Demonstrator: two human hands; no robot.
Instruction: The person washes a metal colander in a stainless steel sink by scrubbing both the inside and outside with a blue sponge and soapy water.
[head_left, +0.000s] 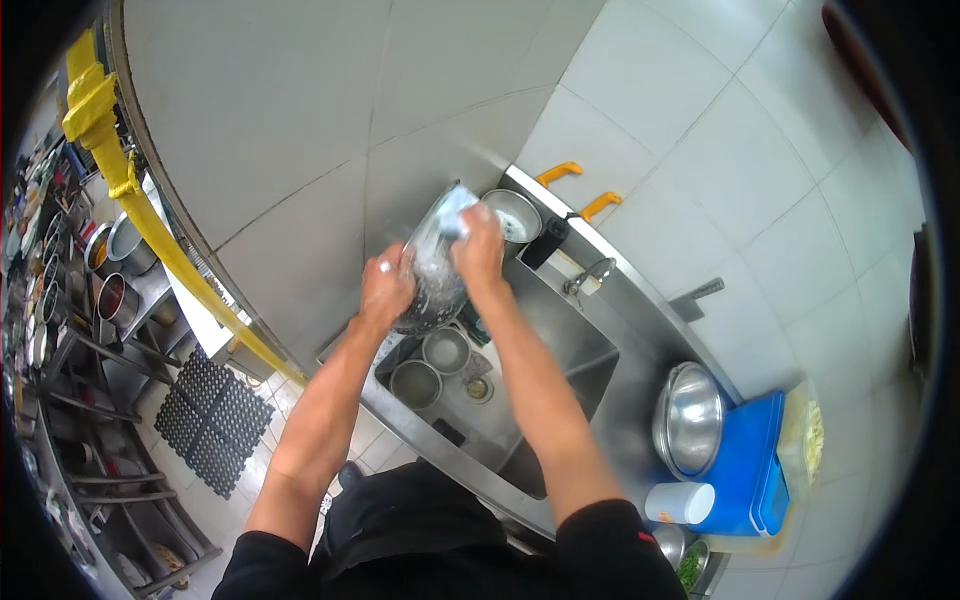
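My left hand (388, 287) grips the near left side of a soapy metal vessel (435, 266), tilted above the left end of a steel sink (555, 322). Pressed to the vessel's upper right part is a pale blue-white cloth or sponge (456, 210), held in my right hand (480, 247); both are blurred. White suds cover much of the metal. Below, two small round metal pots (416, 384) with cloudy liquid stand in the basin beside the drain strainer (480, 388). A round metal bowl (514, 214) with suds stands in the back corner.
Behind the basin are a faucet (589, 277), a black holder (546, 244) and two orange handles (600, 205). A cleaver (696, 298) is at the wall. Rightward stand stacked metal bowls (690, 420), a blue box (742, 457) and a white tub (679, 502). A yellow pipe (161, 240) runs left.
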